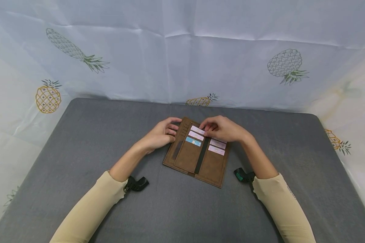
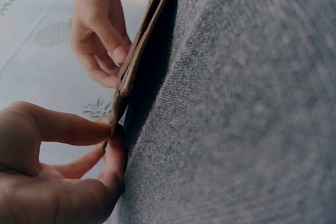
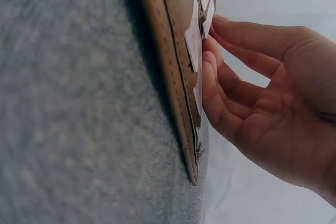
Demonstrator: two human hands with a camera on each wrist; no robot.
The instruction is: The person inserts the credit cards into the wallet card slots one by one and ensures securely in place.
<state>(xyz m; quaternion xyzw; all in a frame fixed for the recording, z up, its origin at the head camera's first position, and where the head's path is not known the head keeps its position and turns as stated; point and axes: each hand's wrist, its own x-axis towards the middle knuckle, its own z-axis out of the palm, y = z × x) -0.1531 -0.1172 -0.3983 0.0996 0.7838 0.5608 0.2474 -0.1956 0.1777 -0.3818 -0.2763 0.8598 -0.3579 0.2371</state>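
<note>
A brown wallet lies opened out, slightly turned, with a dark strip down its middle. Its left panel carries a blue card below two pale pink ones. More pink cards sit in the right panel's slots, the upper ones partly behind my right hand. With thumb and fingers my left hand pinches the wallet's left edge, as the left wrist view shows. My right hand reaches over the upper middle, thumb and forefinger at the right end of the top pink card.
Grey cloth covers the table. Behind it hangs a pale curtain printed with pineapples. A black wrist device is on the left forearm and another black device on the right, both by the beige sleeves.
</note>
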